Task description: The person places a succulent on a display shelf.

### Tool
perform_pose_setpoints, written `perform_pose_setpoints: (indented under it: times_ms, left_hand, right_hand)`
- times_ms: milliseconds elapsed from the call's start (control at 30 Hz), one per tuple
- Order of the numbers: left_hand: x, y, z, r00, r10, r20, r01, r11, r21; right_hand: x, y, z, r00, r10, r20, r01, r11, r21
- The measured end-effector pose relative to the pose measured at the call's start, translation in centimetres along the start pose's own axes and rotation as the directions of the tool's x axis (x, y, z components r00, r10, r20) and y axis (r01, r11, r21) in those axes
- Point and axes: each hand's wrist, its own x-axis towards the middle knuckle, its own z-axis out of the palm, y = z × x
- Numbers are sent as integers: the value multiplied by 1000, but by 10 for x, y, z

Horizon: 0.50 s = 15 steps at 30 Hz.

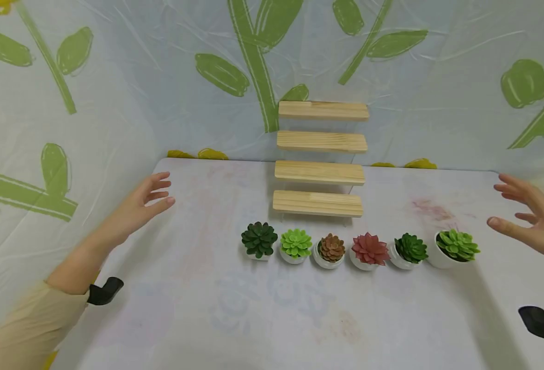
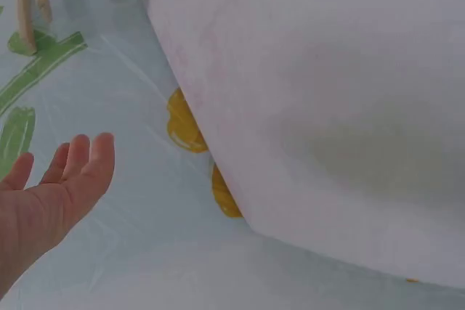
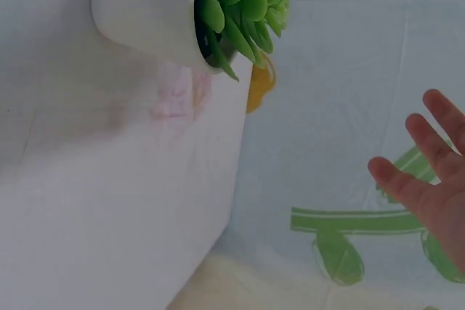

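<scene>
- Head view, left of the frame: I see the left hand (image 1: pixel 137 203) raised with its fingers loosely parted, holding nothing.
- At the right edge, the right hand (image 1: pixel 530 213) has its fingers and thumb well apart, also holding nothing; the leafy plant (image 1: pixel 458 245) is nearest to it, not touched.
- Both hands are held wide, I judge, to keep my view of the middle unblocked.
- From lower centre rightward runs one row, all in white pots: dark plant (image 1: pixel 259 239), lime plant (image 1: pixel 296 242), brown plant (image 1: pixel 332 248), red plant (image 1: pixel 370 249), green plant (image 1: pixel 410 248), then the leafy one. Lined up this way, each probably stays easy to reach singly.
- Just above the row, the stand (image 1: pixel 319 203) climbs in four wooden tiers, stepped, I think, so no level hides another.
- Underneath, the table (image 1: pixel 184 318) is whitish, with faint pink smudges and soft shadows.
- Behind and at the left, a pale backdrop (image 1: pixel 151 77) printed with green stems and leaves encloses the space; yellow patches show along the table's far edge.
</scene>
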Motion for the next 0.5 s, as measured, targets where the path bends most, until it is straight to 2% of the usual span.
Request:
perform_pose_setpoints:
  times_ms: [133,300,500]
  left_hand:
    - [6,-4,9,998,-19,52,27,988,-155]
    - [25,-11,32,993,4,115,33,947,-319]
    - [44,-10,58,988,-15,152,71,927,-369]
  right_hand:
    - [-4,3,4,1000,-4,5,4,997,81]
    - [-9,12,8,1000,0,-4,1,995,100]
    - [-16,33,16,1000,4,4,-4,992,122]
